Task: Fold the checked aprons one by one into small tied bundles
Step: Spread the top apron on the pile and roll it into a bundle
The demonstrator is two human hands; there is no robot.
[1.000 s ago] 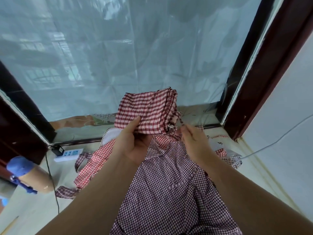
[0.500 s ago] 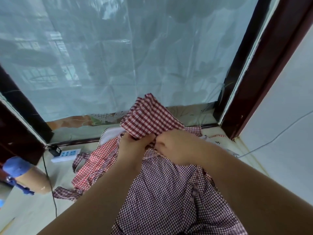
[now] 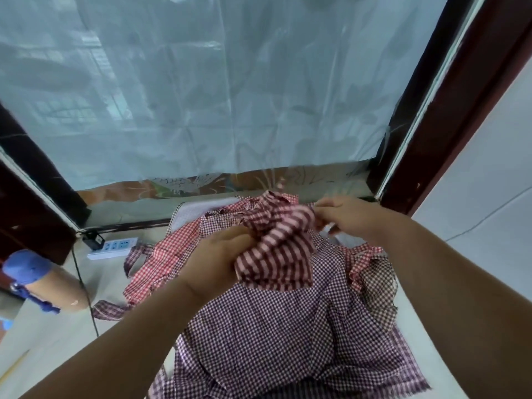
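Gripping the left side of the red-and-white checked apron bundle [image 3: 276,254], the left hand [image 3: 221,263] is curling its fingers into the crumpled folds and holding the cloth up above the floor. At the bundle's upper right end, the right hand [image 3: 351,217] is pinching a bit of the same fabric between bent fingers, though motion blur is hiding whether that bit is a strap or a folded edge. Directly beneath both hands, a heap of dark maroon, fine-checked aprons [image 3: 273,335] is lying spread over the pale floor [image 3: 43,349], reaching towards the near edge. A lighter red checked apron [image 3: 167,254] is lying beside the heap on its left, its straps trailing outward, and a white textured cloth [image 3: 198,208] is peeking out behind it. Farther left, along the floor's far edge under the window, a white power strip [image 3: 113,246] is sitting with a black plug [image 3: 93,240] in its end. Near the floor's left edge, a brown cardboard tube with a blue cap [image 3: 43,280] is lying on its side. Behind everything, a translucent plastic sheet [image 3: 201,96] is covering the window between dark red frame posts [image 3: 460,110].
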